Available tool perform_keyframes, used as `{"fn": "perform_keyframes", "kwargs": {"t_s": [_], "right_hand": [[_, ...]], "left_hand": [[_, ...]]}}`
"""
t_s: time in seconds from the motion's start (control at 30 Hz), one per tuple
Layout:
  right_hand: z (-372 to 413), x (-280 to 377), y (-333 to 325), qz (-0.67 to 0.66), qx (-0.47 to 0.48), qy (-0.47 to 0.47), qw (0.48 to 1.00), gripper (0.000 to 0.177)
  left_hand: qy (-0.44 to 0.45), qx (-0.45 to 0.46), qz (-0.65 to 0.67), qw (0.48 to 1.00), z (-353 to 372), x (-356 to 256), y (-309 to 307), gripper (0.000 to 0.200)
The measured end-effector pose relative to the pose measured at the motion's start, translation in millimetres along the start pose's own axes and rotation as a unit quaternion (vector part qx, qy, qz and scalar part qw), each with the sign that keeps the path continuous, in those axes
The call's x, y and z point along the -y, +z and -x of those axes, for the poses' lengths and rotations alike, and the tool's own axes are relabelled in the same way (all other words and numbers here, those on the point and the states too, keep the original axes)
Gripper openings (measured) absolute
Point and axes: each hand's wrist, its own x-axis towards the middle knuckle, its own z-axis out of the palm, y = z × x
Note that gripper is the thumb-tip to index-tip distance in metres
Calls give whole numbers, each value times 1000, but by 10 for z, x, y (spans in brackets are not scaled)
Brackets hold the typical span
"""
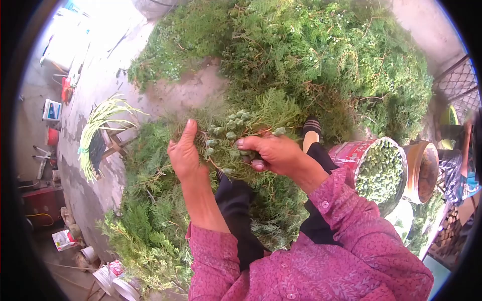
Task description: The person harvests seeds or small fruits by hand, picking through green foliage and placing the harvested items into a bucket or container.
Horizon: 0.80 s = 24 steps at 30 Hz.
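Note:
In front of my lap is a leafy conifer sprig bearing several pale green cones. My left hand holds the sprig from the left, thumb pointing up and fingers partly hidden behind the foliage. On the right side, my right hand is closed in among the cones, its thumb and fingers gripping some that are partly covered. A red and white bucket to the right of my right hand is filled with picked green cones.
A large heap of cut conifer branches spreads ahead, and more branches lie around my feet. A bundle of long green stems rests on a small stool at left. Beside the bucket stands a brown pot.

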Motion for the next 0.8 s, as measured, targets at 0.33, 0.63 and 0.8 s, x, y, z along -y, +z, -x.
{"fn": "perform_keyframes", "kwargs": {"t_s": [0.33, 0.63, 0.8], "right_hand": [[284, -93, 42, 58, -23, -34, 997, 17], [1943, -428, -746, -58, -315, -294, 901, 13], [2714, -757, -1872, 388, -578, -279, 662, 23]], "left_hand": [[2, -98, -25, 995, -125, 71, -197, 25], [-146, -34, 242, 959, 428, 34, -1056, 25], [-123, 14, 214, 969, 919, -214, -1207, 26]]}}
